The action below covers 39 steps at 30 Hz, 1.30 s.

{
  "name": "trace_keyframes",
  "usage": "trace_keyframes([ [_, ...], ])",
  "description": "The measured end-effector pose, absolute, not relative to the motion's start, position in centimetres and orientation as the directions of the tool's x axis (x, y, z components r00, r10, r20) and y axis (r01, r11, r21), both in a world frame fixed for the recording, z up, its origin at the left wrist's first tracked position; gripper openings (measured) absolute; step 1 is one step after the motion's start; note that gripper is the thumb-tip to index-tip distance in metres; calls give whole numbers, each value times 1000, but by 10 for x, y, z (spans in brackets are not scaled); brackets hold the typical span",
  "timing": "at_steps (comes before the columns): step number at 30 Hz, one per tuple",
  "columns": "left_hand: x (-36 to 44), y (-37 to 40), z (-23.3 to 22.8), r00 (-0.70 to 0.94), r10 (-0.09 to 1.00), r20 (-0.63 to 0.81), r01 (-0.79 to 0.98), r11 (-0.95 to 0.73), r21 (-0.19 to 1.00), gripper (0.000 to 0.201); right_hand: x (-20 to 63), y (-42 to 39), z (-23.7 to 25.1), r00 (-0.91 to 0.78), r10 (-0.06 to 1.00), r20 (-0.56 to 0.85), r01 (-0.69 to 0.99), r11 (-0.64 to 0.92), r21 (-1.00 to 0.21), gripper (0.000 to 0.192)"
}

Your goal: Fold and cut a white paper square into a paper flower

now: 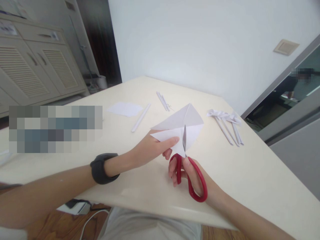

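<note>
- Folded white paper (182, 128) held just above the table (262, 180), directly ahead of both hands, its pointed lower end aimed down at the scissors.
- Left hand (150, 148) closed on the paper's left flap, thumb on top and fingers beneath.
- Right hand (186, 171) gripping the red scissors (191, 180), fingers through the loops; blades running up and away into the paper's central fold, probably only slightly parted, mostly hidden by the sheet.
- Paper's long axis lying roughly left to right, crossing the blades' line; right hand nearer the lower point, left hand steadying from the side.
- Dark wristband (102, 168) on the left wrist.
- On the cream table: 1 flat white sheet (125, 109), 1 rolled paper stick (141, 117), thin strips (163, 101), several rolled stems with paper tops (226, 121).
- Louvred cabinet (40, 66) at the left, pale wall behind.
</note>
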<state>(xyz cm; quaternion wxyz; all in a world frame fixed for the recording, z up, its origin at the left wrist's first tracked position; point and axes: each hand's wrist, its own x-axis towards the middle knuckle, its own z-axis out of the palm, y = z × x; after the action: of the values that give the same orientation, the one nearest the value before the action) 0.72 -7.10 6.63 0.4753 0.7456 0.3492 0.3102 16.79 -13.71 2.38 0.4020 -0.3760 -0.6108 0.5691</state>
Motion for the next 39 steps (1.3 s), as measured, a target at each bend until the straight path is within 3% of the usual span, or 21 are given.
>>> trace_keyframes([
  [23, 9, -70, 66, 594, 803, 46, 257, -244, 935, 36, 170, -137, 24, -346, 937, 44, 13, 52, -999, 42],
  [32, 8, -70, 65, 616, 788, 19, 248, -217, 944, 35, 170, -136, 24, -358, 929, 95, -94, 65, -993, 42],
  [39, 9, -70, 67, 614, 788, 38, 269, -255, 929, 39, 172, -135, 27, -348, 936, 47, -20, 43, -999, 40],
])
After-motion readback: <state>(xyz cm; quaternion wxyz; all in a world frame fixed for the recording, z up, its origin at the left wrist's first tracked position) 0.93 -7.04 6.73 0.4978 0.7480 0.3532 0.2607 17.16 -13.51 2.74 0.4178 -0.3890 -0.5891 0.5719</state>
